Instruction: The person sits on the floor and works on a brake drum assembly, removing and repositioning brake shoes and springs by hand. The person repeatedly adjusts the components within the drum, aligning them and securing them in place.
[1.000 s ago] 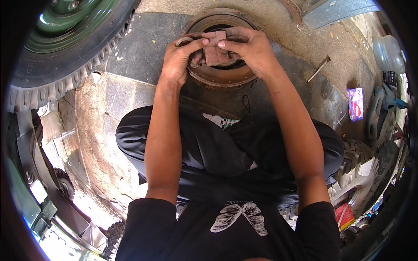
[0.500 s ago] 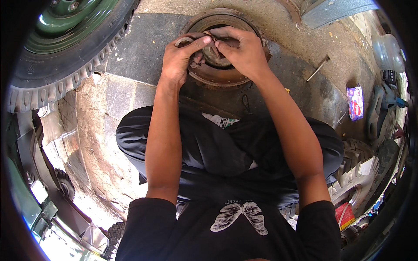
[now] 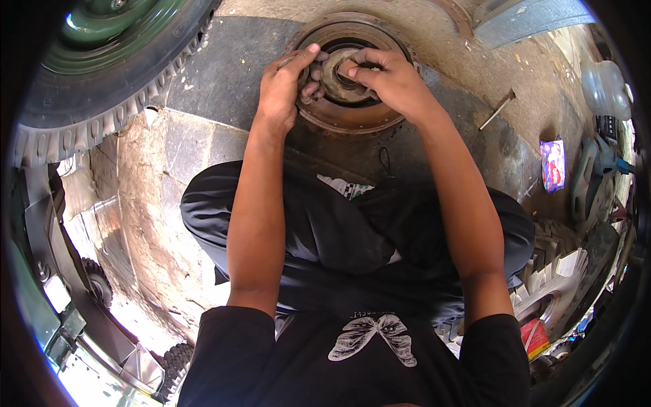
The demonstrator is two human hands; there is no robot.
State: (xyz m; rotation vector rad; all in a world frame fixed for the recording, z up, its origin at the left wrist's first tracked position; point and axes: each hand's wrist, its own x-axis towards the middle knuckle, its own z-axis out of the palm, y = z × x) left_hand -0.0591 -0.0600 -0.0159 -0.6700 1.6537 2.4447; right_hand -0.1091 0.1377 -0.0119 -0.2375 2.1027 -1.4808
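A rusty brown brake drum or wheel hub (image 3: pixel 359 121) lies flat on the floor in front of my crossed legs, with a round raised centre and a dark opening in it. My left hand (image 3: pixel 283 87) is over its left side, fingers curled and thumb pointing up; what they hold is mostly hidden by the palm. Over the central opening, my right hand (image 3: pixel 388 80) has its thumb and fingers pinched together and reaching into the bore. Whatever lies between these fingertips is too small and dark to name. Both hands look smudged with dirt.
A large tyre on a green rim (image 3: pixel 102 108) stands at the upper left. On the right lie a thin metal rod (image 3: pixel 496 110), a purple packet (image 3: pixel 553 165) and a clear plastic bottle (image 3: pixel 605 88). A grey metal sheet (image 3: pixel 529 26) is at the far right.
My hands have parted. The right hand has come away from the left and down to the hub's centre; the left has turned slightly, and the ring seen in it earlier is now hidden.
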